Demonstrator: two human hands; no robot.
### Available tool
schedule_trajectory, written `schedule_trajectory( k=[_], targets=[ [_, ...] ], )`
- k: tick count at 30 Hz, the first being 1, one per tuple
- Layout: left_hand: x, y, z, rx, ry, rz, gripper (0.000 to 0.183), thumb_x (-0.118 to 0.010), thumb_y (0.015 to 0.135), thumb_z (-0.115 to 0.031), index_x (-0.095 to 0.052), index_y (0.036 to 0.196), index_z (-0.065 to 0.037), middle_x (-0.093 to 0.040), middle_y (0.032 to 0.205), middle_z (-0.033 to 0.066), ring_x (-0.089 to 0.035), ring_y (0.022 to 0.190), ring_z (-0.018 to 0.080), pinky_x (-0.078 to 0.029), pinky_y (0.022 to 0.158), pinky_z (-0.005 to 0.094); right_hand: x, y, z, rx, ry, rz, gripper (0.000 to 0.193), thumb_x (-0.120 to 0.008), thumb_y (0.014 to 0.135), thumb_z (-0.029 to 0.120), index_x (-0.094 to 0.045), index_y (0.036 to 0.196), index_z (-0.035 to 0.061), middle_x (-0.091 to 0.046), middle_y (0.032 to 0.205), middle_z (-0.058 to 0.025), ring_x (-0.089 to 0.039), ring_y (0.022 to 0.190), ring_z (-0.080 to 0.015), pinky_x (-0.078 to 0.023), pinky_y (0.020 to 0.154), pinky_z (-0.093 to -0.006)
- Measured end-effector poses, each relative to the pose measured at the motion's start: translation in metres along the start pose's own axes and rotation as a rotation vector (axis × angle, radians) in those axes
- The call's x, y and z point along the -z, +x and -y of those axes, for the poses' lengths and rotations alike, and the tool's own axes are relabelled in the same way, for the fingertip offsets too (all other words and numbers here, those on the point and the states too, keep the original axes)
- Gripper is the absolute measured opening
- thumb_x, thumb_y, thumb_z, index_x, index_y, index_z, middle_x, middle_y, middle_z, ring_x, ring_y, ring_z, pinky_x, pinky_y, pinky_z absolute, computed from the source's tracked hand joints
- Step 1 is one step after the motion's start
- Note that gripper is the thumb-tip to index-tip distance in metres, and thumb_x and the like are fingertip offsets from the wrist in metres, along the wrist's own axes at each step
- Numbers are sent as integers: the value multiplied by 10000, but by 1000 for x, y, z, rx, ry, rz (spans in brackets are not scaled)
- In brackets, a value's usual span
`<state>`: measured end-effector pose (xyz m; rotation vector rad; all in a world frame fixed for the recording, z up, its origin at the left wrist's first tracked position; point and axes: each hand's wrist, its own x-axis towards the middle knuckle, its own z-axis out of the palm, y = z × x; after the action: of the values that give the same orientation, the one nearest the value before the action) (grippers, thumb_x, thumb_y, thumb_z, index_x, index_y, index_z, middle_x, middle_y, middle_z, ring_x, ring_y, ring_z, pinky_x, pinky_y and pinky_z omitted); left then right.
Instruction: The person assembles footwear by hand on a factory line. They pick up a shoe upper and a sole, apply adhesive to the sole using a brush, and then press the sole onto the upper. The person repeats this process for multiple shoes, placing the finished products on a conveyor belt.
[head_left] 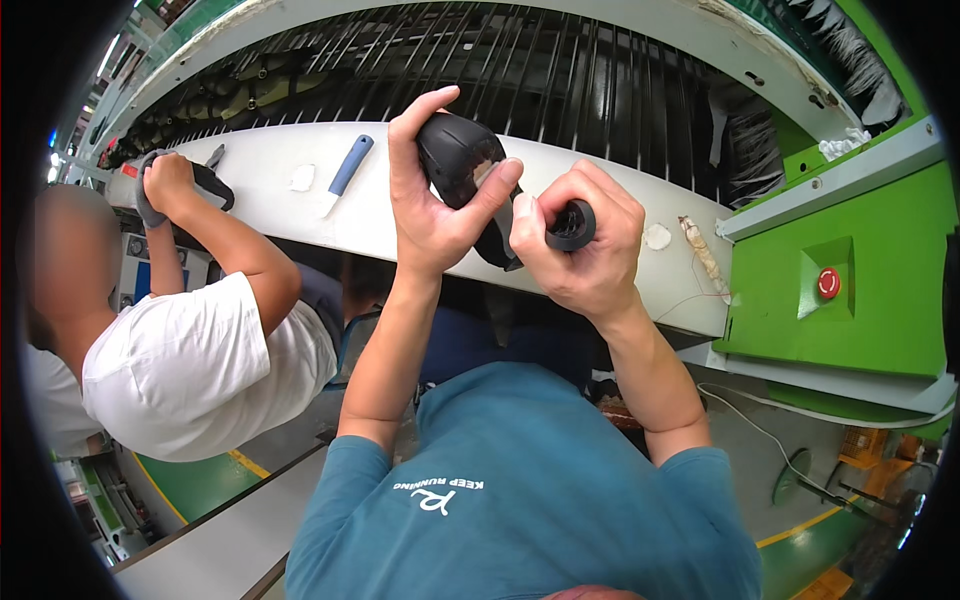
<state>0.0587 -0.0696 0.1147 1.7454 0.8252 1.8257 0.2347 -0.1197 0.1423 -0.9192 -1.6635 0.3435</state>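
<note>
My left hand (435,200) is closed around a glossy black shoe (462,150), its thumb pressed on the near side and the fingers behind. Part of the shoe hangs down between my hands. My right hand (590,235) grips a black cylindrical piece (571,226) whose round end, with a dark hollow, faces me. Whether this piece joins the shoe is hidden by my fingers. Both hands are raised over the white work surface (375,225). A blue-handled knife (352,165) lies on it, left of my left hand.
White scraps (302,178) and a cream-coloured wrapped stick (703,250) lie on the surface. Behind it runs a rack of dark rods (560,85). On the right stands a green machine housing with a red stop button (829,283). A co-worker (190,365) handles a grey-black item on the left.
</note>
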Motion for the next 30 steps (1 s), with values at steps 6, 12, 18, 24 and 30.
schedule_trajectory(
  k=[6, 12, 18, 24, 30],
  targets=[
    [5, 2, 0, 69, -21, -3, 800, -952, 870, -91, -518, 1542, -105, -629, 1081, 26, -648, 932, 119, -557, 847, 279, -21, 5, -2, -1, 79, -39, 469, -989, 784, 232, -696, 1105, 56, -682, 934, -62, -632, 740, -202, -546, 637, -311],
    [14, -1, 22, 99, -86, -18, 609, -774, 1038, -92, -477, 1569, -97, -647, 1103, 45, -635, 957, 121, -546, 880, 279, -34, -2, -13, -25, 41, -24, 714, -1032, 742, 253, -705, 1334, 23, -672, 1131, -69, -615, 748, -153, -557, 640, -303],
    [14, -12, 36, 228, -163, -81, 893, -195, 1138, -793, -547, 1526, -69, -661, 1161, 60, -651, 1087, 159, -528, 1006, 321, -57, 3, -19, -7, -13, -72, 667, -1048, 700, 279, -761, 1238, 11, -659, 1106, -68, -625, 716, -154, -565, 623, -310],
    [12, -13, 34, 222, -174, -85, 946, -150, 1129, -812, -553, 1511, -46, -665, 1162, 64, -645, 1116, 164, -514, 1044, 320, -60, 4, -22, 41, -80, -89, 657, -1055, 690, 264, -775, 1224, 5, -663, 1077, -64, -633, 732, -151, -561, 621, -303],
    [10, -15, 34, 219, -167, -96, 955, -143, 1133, -806, -582, 1493, -38, -678, 1149, 47, -652, 1097, 143, -514, 1037, 300, -61, 6, -21, 72, -142, -81, 627, -1049, 682, 276, -786, 1185, 10, -662, 1045, -57, -649, 713, -160, -564, 606, -309]
  ],
)
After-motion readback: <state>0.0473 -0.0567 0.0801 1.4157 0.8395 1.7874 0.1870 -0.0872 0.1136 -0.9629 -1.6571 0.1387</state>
